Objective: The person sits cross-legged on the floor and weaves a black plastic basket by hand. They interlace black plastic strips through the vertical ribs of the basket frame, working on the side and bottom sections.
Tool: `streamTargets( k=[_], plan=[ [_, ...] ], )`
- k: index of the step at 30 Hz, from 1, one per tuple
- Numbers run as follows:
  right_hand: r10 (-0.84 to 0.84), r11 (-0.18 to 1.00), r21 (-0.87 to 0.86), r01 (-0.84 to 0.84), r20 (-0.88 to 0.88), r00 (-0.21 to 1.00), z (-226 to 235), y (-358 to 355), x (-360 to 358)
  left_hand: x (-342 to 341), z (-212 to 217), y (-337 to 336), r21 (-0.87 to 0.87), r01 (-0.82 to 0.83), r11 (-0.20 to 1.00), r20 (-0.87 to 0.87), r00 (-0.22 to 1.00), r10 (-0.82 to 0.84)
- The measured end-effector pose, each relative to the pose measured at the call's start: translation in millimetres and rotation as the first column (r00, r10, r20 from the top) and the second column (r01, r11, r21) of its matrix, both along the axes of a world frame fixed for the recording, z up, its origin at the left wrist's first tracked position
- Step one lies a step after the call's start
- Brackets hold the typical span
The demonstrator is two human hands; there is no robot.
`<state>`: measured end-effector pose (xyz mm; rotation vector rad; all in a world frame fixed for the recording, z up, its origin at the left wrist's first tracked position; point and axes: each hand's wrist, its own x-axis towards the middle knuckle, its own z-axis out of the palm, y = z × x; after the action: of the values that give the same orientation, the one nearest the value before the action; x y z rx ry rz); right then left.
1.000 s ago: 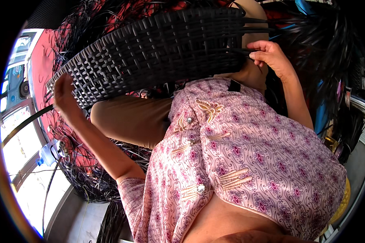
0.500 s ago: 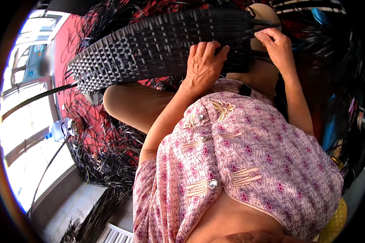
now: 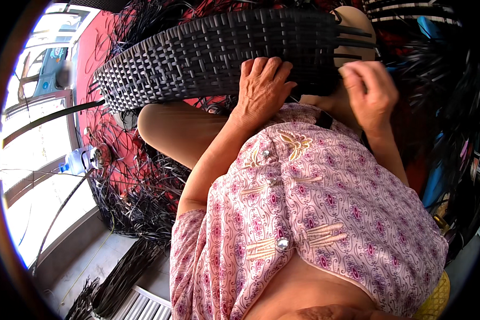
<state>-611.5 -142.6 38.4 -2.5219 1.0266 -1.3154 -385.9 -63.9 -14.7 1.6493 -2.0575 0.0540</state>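
Woven panel: We saw a long black panel [image 3: 197, 58] in an over-and-under weave, its upper edge bowed and neatly bound, its outline narrowing toward the left end.
Surface: The strips shone grey at the left and darkened to nearly plain black at the right, where we could scarcely separate one crossing from the next.
Position: The panel lay slantwise across the person's lap, over the left knee [image 3: 170, 130] and against the right knee [image 3: 357, 29].
Right end: Several loose black strands [image 3: 354, 42] stuck out sideways, unwoven and roughly parallel.
Left end: Short stubs jutted from the rim; a dark curved strip [image 3: 53, 121] reached the lower corner, and we could not tell whether it was joined there.
Left hand: The left hand [image 3: 265, 88] rested on the panel's lower part, fingers half bent and close together, thumb apart; we could not tell whether it gripped.
Right hand: The right hand [image 3: 370, 93] hung just beside the strands, blurred, its fingers curled; we could not tell how far they were parted or whether they held a strand.
Hidden: The left hand covered part of the weave, and the panel's underside was turned from us.
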Motion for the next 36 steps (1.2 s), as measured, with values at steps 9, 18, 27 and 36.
streamTargets(
  k=[9, 18, 27, 36],
  plan=[
    [0.155, 0.988, 0.066, -0.142, -0.322, 0.934, -43.8, 9.2, 46.6, 8.5, -4.9, 5.9, -0.032, -0.051, 0.998, -0.027, 0.998, 0.050],
    [0.111, 0.994, 0.039, -0.104, -0.363, 0.925, -54.5, 9.6, 63.9, 12.4, -18.7, 10.1, -0.069, -0.138, 0.988, 0.022, 0.990, 0.139],
    [0.058, 0.997, -0.018, -0.069, -0.360, 0.931, -75.5, 10.4, 65.3, 32.6, -20.0, 13.5, -0.050, -0.107, 0.993, 0.000, 0.994, 0.107],
    [0.014, 0.997, -0.072, -0.041, -0.334, 0.943, -88.5, 7.8, 66.2, 57.4, -24.6, 16.9, -0.162, -0.229, 0.960, 0.024, 0.971, 0.236]
  ],
)
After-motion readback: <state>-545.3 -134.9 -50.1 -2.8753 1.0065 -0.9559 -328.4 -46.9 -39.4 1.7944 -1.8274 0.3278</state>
